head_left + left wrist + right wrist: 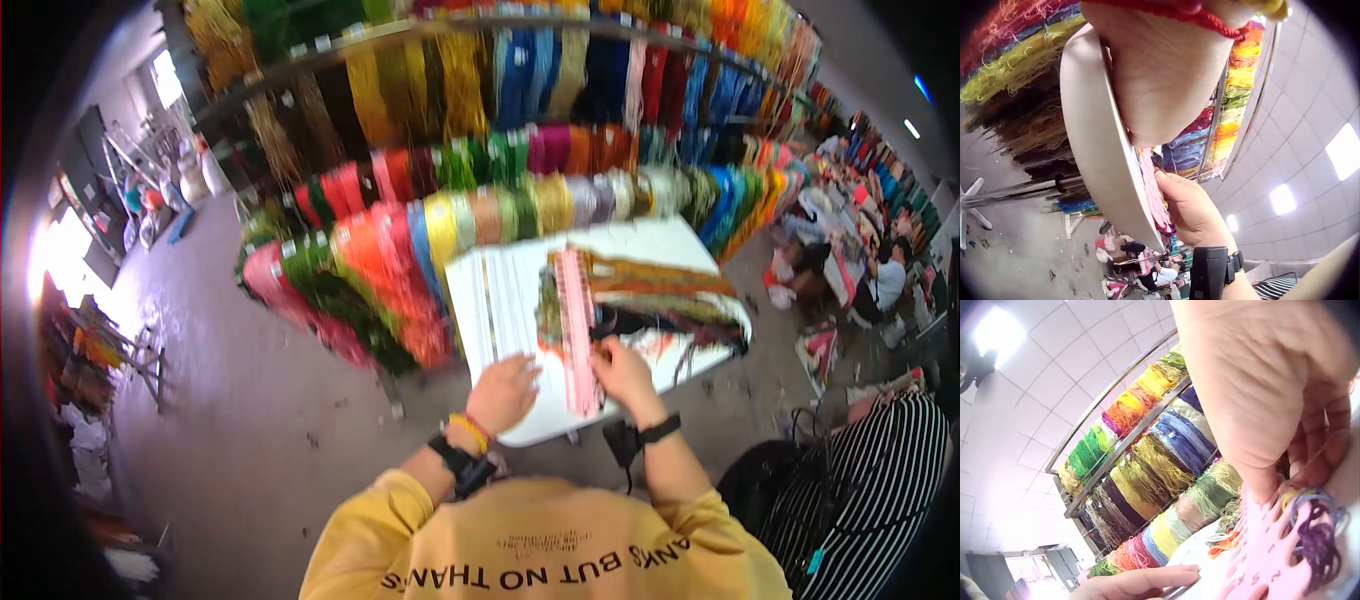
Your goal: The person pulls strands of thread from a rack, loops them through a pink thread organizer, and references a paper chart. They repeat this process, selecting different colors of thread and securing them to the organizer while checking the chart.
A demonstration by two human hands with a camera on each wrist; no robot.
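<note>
A long pink thread card (577,335) with numbered holes lies on a white board (632,240), and skeins of embroidery thread (660,283) in brown, olive and black hang from its right side. My right hand (625,372) is at the card's right edge. In the right wrist view its thumb and curled fingers pinch thread at the holes, the pinched strand mostly hidden. A purple thread loop (1320,550) hangs through a nearby hole. My left hand (505,392) rests on the board left of the card, fingers nearly straight.
A printed sheet (495,300) lies on the board's left part. Behind it stands a rack with hanging skeins (455,225) of many colours. A striped garment (880,490) is at lower right; a person (886,280) sits farther back on the right.
</note>
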